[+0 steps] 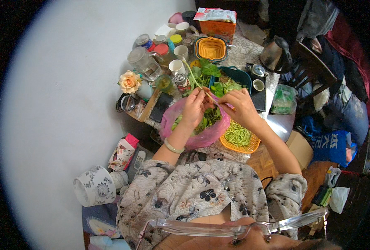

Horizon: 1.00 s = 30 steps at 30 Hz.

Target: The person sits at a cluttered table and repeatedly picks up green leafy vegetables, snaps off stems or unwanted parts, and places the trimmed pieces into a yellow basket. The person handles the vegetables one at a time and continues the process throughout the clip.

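Observation:
A long pale green stem runs between my hands, above a pink plastic bag of leafy greens. My left hand grips it near its middle; my right hand pinches its lower end. Below my right hand, an orange basket holds cut green stem pieces. Beyond the hands, a dark teal basket contains pale leaves. Leafy greens lie to its left, partly behind the raised stem.
At the left stand a glass pitcher, paper cups, lidded jars and a dark phone. Nested baskets sit at the back. An electric kettle and a black tea tray are at the right.

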{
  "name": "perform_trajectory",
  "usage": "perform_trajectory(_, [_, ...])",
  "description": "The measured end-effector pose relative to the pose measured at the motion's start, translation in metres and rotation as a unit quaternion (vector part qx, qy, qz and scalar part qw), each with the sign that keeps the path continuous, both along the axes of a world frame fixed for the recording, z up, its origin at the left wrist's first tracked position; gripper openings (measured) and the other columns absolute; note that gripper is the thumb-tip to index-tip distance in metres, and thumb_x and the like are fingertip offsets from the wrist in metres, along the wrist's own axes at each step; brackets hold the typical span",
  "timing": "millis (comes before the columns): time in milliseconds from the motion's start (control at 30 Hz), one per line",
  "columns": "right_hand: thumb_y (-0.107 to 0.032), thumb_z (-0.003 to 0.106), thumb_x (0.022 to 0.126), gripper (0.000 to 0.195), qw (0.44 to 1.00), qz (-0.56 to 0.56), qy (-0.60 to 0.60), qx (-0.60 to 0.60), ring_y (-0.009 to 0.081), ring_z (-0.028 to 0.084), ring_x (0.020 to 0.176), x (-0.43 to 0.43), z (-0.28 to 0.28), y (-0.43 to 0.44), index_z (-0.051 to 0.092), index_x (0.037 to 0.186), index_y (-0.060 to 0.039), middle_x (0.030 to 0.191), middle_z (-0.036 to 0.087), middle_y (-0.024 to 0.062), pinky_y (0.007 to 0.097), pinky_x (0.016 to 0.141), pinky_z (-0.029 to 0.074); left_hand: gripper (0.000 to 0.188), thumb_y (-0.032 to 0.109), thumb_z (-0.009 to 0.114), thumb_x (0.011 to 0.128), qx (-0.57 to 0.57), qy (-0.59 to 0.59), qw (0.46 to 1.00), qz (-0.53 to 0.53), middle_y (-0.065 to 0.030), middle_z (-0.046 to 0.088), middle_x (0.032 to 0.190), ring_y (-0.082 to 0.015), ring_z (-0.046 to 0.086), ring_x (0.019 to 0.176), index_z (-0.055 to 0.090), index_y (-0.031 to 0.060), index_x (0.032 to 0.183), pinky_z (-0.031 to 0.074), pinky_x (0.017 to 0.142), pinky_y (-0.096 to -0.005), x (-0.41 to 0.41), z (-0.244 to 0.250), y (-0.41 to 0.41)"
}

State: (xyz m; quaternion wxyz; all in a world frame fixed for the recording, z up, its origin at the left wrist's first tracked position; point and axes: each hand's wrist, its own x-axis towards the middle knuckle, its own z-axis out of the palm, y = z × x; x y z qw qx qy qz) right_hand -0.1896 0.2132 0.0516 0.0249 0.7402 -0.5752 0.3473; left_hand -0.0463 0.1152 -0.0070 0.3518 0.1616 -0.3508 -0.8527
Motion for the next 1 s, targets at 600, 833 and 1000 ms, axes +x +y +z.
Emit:
perform_trajectory(600, [-0.015,0.06,0.07,0.011,0.988,0.069,0.06,0.123,0.0222,0.054,0.078,-0.013,0.021,0.002,0.053,0.077,-0.0099,0.075,0.054,0.0045,0.0349,0.068,0.035,0.019,0.008,0.055,0.085,-0.056,-0.073,0.991,-0.094,-0.0052,0.06,0.084,-0.0112,0.058,0.071,0.054,-0.0008,0.102,0.05,0.061,-0.0243,-0.01,0.007,0.002])
perform_trajectory(833, [-0.015,0.061,0.069,0.012,0.994,-0.008,0.046,0.104,0.0229,0.053,0.075,-0.012,0.014,0.003,0.055,0.077,-0.0097,0.073,0.054,0.0046,0.0344,0.066,0.034,0.014,0.005,0.058,0.082,-0.047,-0.092,0.987,-0.123,-0.0066,0.062,0.085,-0.0124,0.06,0.072,0.058,-0.002,0.095,0.051,0.062,-0.0242,-0.011,-0.006,0.005])
perform_trajectory(1000, [-0.012,0.062,0.07,0.011,0.993,-0.044,-0.058,0.094,0.0267,0.054,0.07,-0.018,-0.002,-0.002,0.055,0.077,-0.0072,0.07,0.056,0.0078,0.0366,0.063,0.039,0.014,0.004,0.059,0.081,-0.058,-0.117,0.984,-0.117,-0.0062,0.062,0.084,-0.0121,0.059,0.071,0.059,-0.0019,0.093,0.05,0.062,-0.024,-0.008,-0.013,0.015])
